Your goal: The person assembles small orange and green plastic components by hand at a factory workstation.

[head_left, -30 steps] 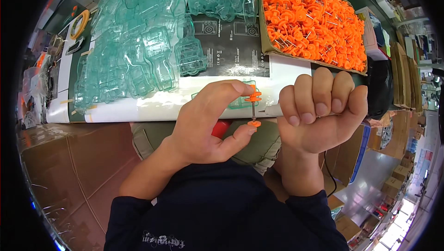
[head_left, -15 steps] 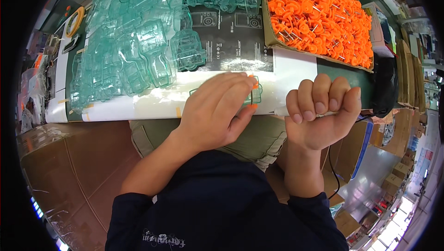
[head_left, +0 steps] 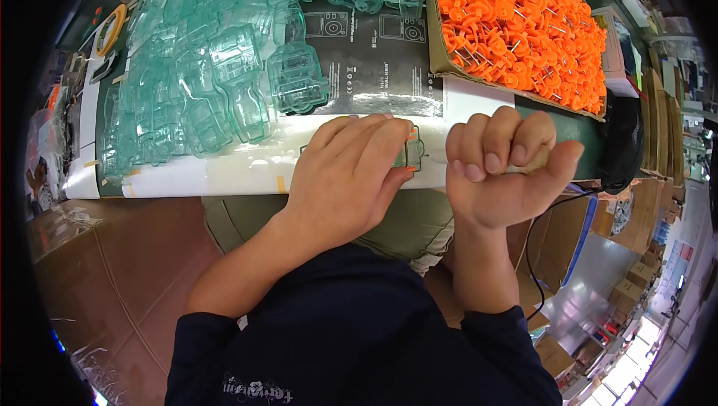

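My left hand [head_left: 344,174] is closed over a clear green plastic shell [head_left: 413,153] at the front of the table. Its thumb and forefinger press near small orange pieces [head_left: 412,169] at the shell's edges, and the palm hides most of the shell. Just to the right, my right hand [head_left: 505,170] is curled with its thumb out, round a pale, rod-like tool [head_left: 534,166]. Fingers cover most of that tool, so its kind is unclear. A thin dark tip shows faintly between the hand and the shell.
Many clear green shells [head_left: 239,69] are heaped at the left and back. A cardboard box [head_left: 437,43] of orange wheel-like parts with metal pins [head_left: 523,32] stands at the back right. A yellow tape roll [head_left: 112,29] lies far left. A black cable [head_left: 530,256] hangs by my right arm.
My right hand has moved slightly left and up, closer to the shell, and has turned a little. The left hand keeps its hold. The whole view has shifted slightly.
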`<move>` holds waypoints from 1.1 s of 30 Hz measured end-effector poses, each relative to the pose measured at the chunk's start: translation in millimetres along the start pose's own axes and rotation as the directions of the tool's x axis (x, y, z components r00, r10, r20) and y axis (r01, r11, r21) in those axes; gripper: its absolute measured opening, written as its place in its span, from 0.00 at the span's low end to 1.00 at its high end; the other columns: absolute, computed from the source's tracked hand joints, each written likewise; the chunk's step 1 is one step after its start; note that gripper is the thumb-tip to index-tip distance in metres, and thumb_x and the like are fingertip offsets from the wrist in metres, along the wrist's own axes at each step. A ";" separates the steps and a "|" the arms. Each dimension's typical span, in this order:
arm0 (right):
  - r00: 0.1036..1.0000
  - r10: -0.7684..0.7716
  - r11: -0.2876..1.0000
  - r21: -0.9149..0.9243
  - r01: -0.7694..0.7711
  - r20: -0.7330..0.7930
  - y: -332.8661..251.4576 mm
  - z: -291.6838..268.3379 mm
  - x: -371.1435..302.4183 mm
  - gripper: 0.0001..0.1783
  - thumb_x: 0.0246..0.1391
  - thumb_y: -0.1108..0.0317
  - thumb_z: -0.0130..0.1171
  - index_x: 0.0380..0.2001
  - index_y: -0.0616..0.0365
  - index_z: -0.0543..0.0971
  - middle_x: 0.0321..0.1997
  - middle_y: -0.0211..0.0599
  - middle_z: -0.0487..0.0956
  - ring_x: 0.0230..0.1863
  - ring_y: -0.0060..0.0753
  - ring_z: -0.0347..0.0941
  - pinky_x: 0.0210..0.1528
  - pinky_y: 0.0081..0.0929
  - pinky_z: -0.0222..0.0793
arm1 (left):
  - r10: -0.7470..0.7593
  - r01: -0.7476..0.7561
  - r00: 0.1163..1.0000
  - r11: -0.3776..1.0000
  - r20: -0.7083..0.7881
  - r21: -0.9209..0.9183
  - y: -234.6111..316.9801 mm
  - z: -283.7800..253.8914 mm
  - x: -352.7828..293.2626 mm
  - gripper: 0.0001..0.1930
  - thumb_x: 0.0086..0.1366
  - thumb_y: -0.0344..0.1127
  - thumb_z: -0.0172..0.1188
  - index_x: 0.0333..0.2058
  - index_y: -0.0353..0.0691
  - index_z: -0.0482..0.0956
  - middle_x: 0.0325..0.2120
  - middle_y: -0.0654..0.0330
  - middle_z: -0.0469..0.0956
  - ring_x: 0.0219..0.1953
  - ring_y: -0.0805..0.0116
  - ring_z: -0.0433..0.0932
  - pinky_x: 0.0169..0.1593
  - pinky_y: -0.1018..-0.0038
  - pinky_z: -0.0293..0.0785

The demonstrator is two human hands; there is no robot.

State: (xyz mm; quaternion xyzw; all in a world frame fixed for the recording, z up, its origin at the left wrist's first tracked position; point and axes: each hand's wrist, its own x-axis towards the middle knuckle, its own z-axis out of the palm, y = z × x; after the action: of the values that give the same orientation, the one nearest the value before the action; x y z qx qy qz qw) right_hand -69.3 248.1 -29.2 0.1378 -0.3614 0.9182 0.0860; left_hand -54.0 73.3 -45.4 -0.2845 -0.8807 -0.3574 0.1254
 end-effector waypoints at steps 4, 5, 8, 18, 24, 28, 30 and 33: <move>0.999 -0.034 0.999 -0.007 0.034 0.009 17.9 -3.1 2.3 0.26 0.71 0.46 0.39 0.21 0.48 0.63 0.17 0.28 0.64 0.15 0.25 0.57 0.19 0.27 0.55 | 0.015 -0.015 0.999 1.000 -0.028 -0.004 -3.2 6.1 -4.5 0.23 0.55 0.31 0.65 0.50 0.37 0.73 0.45 0.59 0.80 0.50 0.62 0.79 0.57 0.66 0.66; 0.999 -0.047 0.999 -0.009 0.047 0.012 19.9 -3.5 2.2 0.26 0.71 0.46 0.39 0.21 0.48 0.63 0.16 0.28 0.64 0.15 0.25 0.57 0.19 0.27 0.55 | 0.021 -0.021 0.999 1.000 -0.037 -0.005 -3.7 7.3 -5.4 0.23 0.55 0.31 0.65 0.50 0.38 0.73 0.45 0.59 0.80 0.50 0.63 0.79 0.58 0.66 0.66; 1.000 0.002 1.000 -0.007 -0.002 -0.002 20.4 -5.3 3.5 0.25 0.71 0.47 0.39 0.21 0.48 0.63 0.16 0.28 0.64 0.15 0.24 0.57 0.19 0.27 0.54 | 0.018 -0.019 0.999 1.000 -0.040 -0.020 -4.9 9.4 -5.5 0.23 0.55 0.31 0.65 0.50 0.38 0.73 0.46 0.61 0.80 0.50 0.64 0.79 0.58 0.66 0.66; 0.995 0.094 0.996 0.001 -0.094 -0.026 18.8 -4.5 10.6 0.23 0.70 0.51 0.39 0.20 0.48 0.62 0.15 0.28 0.62 0.13 0.23 0.55 0.18 0.26 0.52 | 0.004 -0.005 1.000 0.999 -0.030 -0.040 -8.9 11.0 -7.2 0.23 0.54 0.30 0.65 0.50 0.38 0.73 0.46 0.64 0.81 0.50 0.67 0.79 0.58 0.67 0.65; 0.983 0.186 0.976 -0.119 -0.184 0.002 14.9 4.4 15.4 0.23 0.70 0.51 0.39 0.20 0.48 0.62 0.14 0.27 0.61 0.13 0.22 0.52 0.17 0.24 0.50 | -0.065 0.069 0.996 0.994 0.054 -0.084 -5.1 -2.6 0.5 0.23 0.54 0.30 0.65 0.50 0.39 0.73 0.46 0.64 0.81 0.50 0.68 0.79 0.57 0.68 0.66; 0.975 0.214 0.948 -0.229 -0.221 -0.054 20.4 14.0 18.7 0.23 0.70 0.52 0.39 0.19 0.47 0.61 0.14 0.27 0.61 0.13 0.22 0.52 0.17 0.23 0.49 | -0.086 0.096 0.991 0.990 0.098 -0.101 -7.1 -4.4 1.2 0.22 0.54 0.31 0.66 0.50 0.39 0.74 0.46 0.64 0.80 0.50 0.69 0.79 0.56 0.68 0.66; 0.972 0.208 0.923 -0.305 -0.233 -0.112 20.8 18.8 19.9 0.23 0.70 0.52 0.40 0.19 0.47 0.61 0.13 0.26 0.60 0.13 0.21 0.51 0.16 0.22 0.49 | -0.083 0.095 0.990 0.990 0.113 -0.106 -6.6 -4.2 1.3 0.22 0.55 0.31 0.66 0.49 0.39 0.74 0.47 0.64 0.80 0.51 0.69 0.79 0.56 0.68 0.66; 0.988 0.128 0.976 -0.165 -0.142 -0.092 9.7 10.5 9.8 0.23 0.70 0.52 0.40 0.19 0.47 0.61 0.13 0.26 0.60 0.13 0.22 0.52 0.16 0.22 0.49 | -0.008 0.010 0.999 1.000 0.045 -0.029 -8.9 2.2 -3.2 0.21 0.55 0.32 0.65 0.49 0.39 0.74 0.48 0.65 0.80 0.51 0.69 0.78 0.56 0.68 0.66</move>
State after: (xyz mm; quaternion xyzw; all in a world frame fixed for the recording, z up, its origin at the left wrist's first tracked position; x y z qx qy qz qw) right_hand -79.1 234.4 -25.0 0.0678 -0.4435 0.8923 0.0497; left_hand -56.6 68.4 -53.3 -0.2903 -0.8792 -0.3644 0.1001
